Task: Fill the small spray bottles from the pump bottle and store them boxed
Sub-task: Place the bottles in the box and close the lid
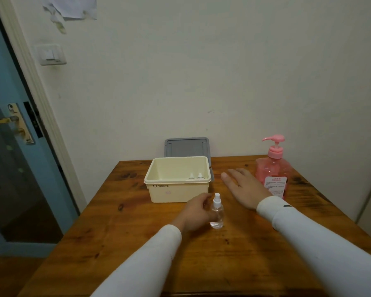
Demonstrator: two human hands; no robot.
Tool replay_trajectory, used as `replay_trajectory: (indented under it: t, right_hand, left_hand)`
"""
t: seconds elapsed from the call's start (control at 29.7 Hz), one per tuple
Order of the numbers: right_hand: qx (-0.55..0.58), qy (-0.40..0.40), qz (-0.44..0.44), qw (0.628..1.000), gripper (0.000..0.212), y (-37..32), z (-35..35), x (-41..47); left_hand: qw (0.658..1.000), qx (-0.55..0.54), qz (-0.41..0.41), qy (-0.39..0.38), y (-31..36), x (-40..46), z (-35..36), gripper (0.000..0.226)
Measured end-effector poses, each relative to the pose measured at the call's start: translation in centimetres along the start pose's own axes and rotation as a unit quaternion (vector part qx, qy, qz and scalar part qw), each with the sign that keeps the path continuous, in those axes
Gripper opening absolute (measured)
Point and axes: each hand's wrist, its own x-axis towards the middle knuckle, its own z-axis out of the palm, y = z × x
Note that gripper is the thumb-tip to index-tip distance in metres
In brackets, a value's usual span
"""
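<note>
one spray bottle out on the desk

left hand (198, 212) grips the upright small spray bottle (217, 212) on the desk (223, 254), before the cream box (176, 189). right hand (243, 187) lies flat, fingers spread, beside the pink pump bottle (273, 168).

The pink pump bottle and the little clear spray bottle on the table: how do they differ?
The pump bottle is pink, wide and much bigger; the spray bottle is clear, slim and small. The pump bottle has a pink spout pump and a label; the spray bottle has a white nozzle and none. The left hand grips the spray bottle; the open right hand passes before the pump bottle. Both stand upright on the wooden table.
</note>
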Motion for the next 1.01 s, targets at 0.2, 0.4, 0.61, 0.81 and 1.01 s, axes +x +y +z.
replay_trajectory:
  t: [0.2,0.4,0.61,0.81,1.01]
  right_hand:
    - [-0.001,-0.002,0.010,1.000,0.062,0.4,0.0,0.0]
    - [-0.003,-0.008,0.010,1.000,0.062,0.4,0.2,0.2]
    - [-0.002,-0.010,-0.002,1.000,0.061,-0.1,0.3,1.2]
    - [0.000,-0.011,0.002,1.000,0.063,-0.3,0.5,3.1]
    - [0.009,-0.017,0.012,1.000,0.063,0.4,1.1,5.0]
  left_hand:
    - [1.000,-0.007,0.004,0.003,-0.5,-0.1,1.6,0.049]
    - [1.000,0.006,0.020,0.000,-0.2,0.2,0.8,0.038]
    - [0.997,0.031,0.069,0.036,2.5,1.1,-3.8,0.032]
    - [0.992,0.048,0.062,0.099,4.4,4.0,-9.6,0.037]
    - [0.991,0.051,0.011,0.125,3.2,7.7,-13.3,0.026]
